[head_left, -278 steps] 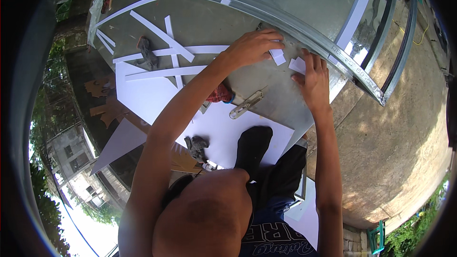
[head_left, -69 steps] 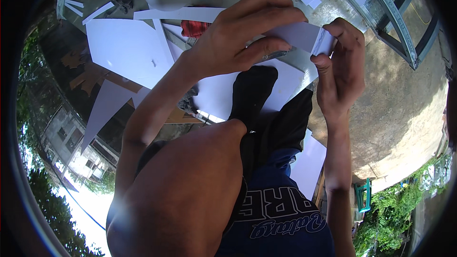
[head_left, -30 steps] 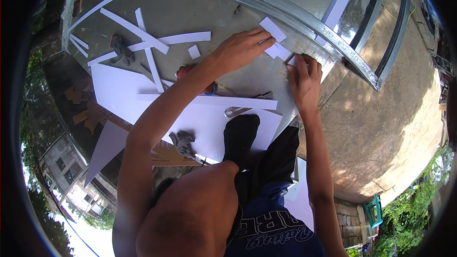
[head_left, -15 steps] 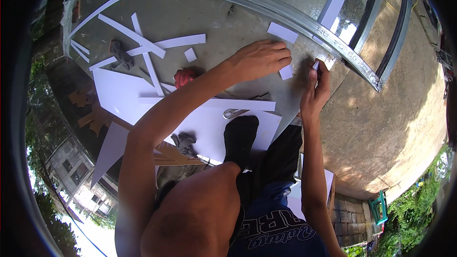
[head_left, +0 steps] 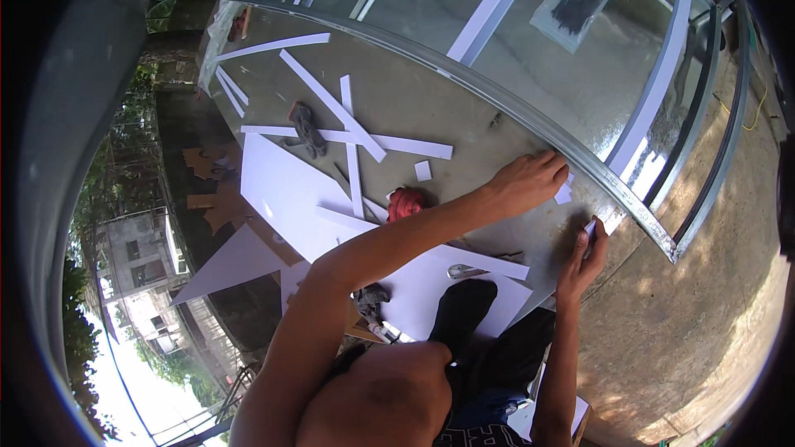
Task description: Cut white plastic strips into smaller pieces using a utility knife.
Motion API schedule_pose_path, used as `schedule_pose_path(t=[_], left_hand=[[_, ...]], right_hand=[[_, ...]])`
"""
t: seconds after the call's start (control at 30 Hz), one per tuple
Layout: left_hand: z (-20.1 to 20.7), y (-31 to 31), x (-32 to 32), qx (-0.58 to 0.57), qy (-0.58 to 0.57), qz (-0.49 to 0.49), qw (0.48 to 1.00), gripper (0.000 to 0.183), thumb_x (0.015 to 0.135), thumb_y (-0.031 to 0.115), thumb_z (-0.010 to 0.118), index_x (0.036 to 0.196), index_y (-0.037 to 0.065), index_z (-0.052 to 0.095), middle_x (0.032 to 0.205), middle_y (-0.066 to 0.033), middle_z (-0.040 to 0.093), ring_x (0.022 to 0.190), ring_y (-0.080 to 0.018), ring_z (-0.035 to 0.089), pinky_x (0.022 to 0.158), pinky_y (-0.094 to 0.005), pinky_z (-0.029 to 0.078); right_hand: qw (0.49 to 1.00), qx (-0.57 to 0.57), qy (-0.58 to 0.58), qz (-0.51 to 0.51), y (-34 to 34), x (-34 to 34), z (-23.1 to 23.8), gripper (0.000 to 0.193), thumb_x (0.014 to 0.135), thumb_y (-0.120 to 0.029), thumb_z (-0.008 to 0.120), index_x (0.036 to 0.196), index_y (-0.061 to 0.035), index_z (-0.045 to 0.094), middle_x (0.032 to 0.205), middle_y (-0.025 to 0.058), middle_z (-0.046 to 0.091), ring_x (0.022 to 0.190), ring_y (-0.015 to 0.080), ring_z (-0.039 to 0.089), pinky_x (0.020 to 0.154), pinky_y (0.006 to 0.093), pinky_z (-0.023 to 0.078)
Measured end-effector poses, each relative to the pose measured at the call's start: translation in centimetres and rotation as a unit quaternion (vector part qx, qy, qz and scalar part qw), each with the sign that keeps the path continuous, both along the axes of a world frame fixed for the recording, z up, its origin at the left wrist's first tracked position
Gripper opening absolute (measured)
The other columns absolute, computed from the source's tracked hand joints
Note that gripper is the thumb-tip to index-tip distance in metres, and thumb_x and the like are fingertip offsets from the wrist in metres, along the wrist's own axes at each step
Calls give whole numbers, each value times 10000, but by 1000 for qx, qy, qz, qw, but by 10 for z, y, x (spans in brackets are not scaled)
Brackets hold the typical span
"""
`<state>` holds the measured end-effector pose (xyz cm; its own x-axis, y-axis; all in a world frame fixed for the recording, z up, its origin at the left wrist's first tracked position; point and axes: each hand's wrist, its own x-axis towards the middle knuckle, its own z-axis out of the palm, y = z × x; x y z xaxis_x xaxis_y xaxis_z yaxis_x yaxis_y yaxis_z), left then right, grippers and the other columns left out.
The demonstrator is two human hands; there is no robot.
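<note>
My left hand (head_left: 532, 180) is over the grey work surface beside the metal frame (head_left: 464, 74), its fingers curled and pressed together. What they hold, if anything, is hidden under the hand. A small white piece (head_left: 565, 191) shows just below its fingers. My right hand (head_left: 582, 261) pinches a small white strip (head_left: 590, 228) between thumb and fingers, near the frame's corner. A white offcut (head_left: 423, 170) lies left of my left hand. Below my left forearm, a utility knife (head_left: 464, 271) rests on a large white sheet (head_left: 286, 182) beside my dark-socked foot.
Several long white strips (head_left: 331, 103) lie crossed at the left, with a dark glove (head_left: 308, 128) among them. A red bundle (head_left: 406, 203) sits near my left forearm. Another dark glove (head_left: 371, 302) is beside my knee. Concrete floor (head_left: 662, 323) extends to the right.
The view has shifted, so the scene sits lower and further right. My left hand now covers the spot where a white rectangle lay near the frame. My right hand still pinches its strip.
</note>
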<state>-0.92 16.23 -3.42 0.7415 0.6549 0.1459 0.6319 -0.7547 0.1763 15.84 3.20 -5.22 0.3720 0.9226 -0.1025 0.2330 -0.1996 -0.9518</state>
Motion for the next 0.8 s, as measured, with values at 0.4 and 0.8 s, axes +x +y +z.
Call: schedule_pose_path(t=[0.4,0.8], left_hand=[[7,-24,2,36,59,11,998,569,846,196,606,1399,192,472,1217,-74,551,1106,-272,547,639,-296,586],[1,-24,8,-18,32,33,999,372,818,177,606,1169,54,604,1102,-127,624,1143,-349,570,673,-362,599]], right_hand=[[1000,-7,4,25,15,-5,2,427,1042,-248,434,1309,84,480,1030,161,626,906,229,596,824,342,482],[995,17,93,-42,26,-2,-13,427,1057,-317,432,1317,13,507,905,32,576,696,78,527,562,215,414]])
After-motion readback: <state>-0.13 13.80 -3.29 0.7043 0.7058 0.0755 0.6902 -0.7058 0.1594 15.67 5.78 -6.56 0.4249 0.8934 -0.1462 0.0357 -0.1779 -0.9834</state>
